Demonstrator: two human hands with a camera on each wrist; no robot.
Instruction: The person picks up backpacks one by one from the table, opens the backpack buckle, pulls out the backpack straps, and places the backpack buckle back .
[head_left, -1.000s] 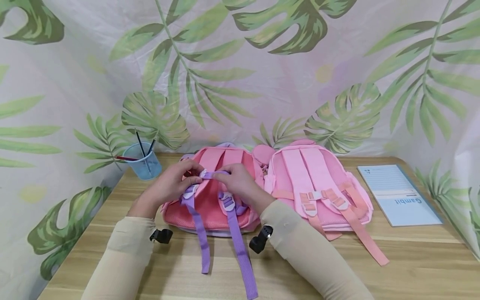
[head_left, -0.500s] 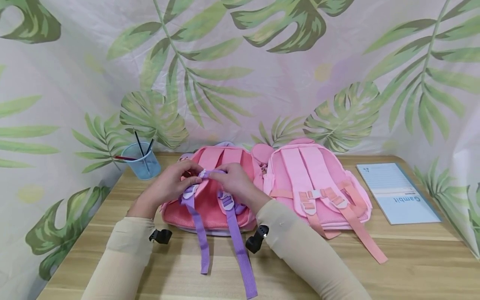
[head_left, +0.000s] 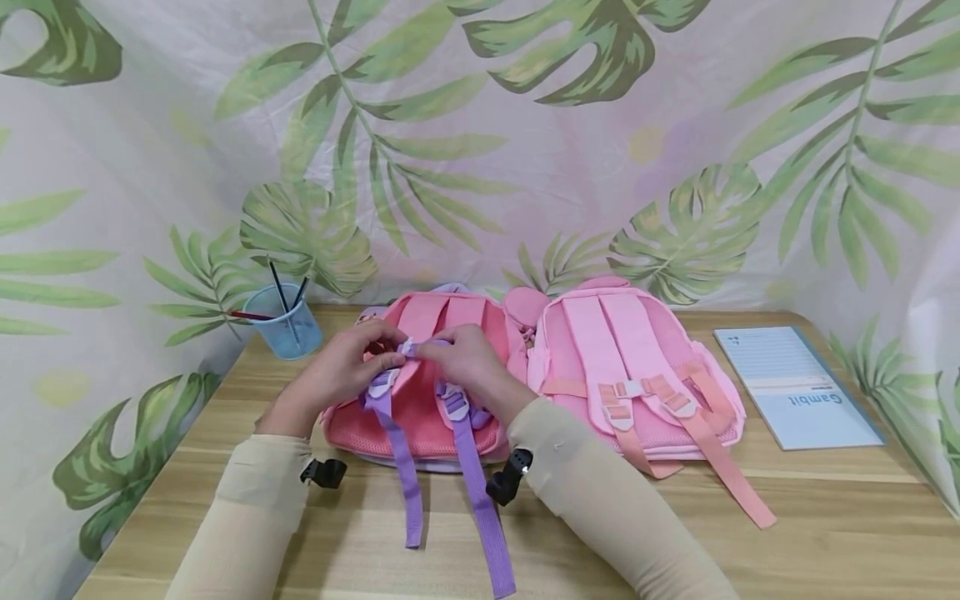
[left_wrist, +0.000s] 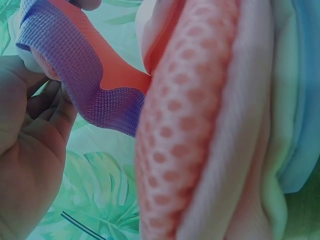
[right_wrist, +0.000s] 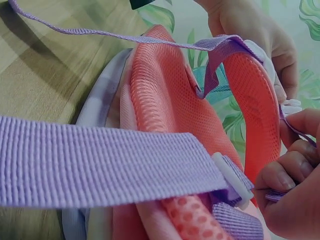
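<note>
A coral-and-pink backpack [head_left: 480,433] lies back side up, with purple straps and white adjusters. My left hand [head_left: 337,371] pinches a white plastic buckle [head_left: 407,347] at the left shoulder strap, over the backpack. Close beside it, my right hand [head_left: 474,367] grips a short purple strap [right_wrist: 300,131] leading from that buckle, its fingers curled in the right wrist view. A purple webbing tail [head_left: 405,483] hangs from the left adjuster [head_left: 382,382], and a longer purple tail [head_left: 480,500] from the right adjuster [head_left: 455,403]. Fingers partly hide the buckle.
A lighter pink backpack [head_left: 585,350] with peach straps lies to the right, its chest buckle [head_left: 630,389] fastened. A notebook [head_left: 795,392] is at the table's right. A blue mesh cup [head_left: 300,333] with pencils stands at the back left, near the leaf-print curtain [head_left: 420,50].
My right hand has shifted slightly left toward the buckle, so less purple strap shows between the two hands. My left hand keeps its pinch in nearly the same place.
</note>
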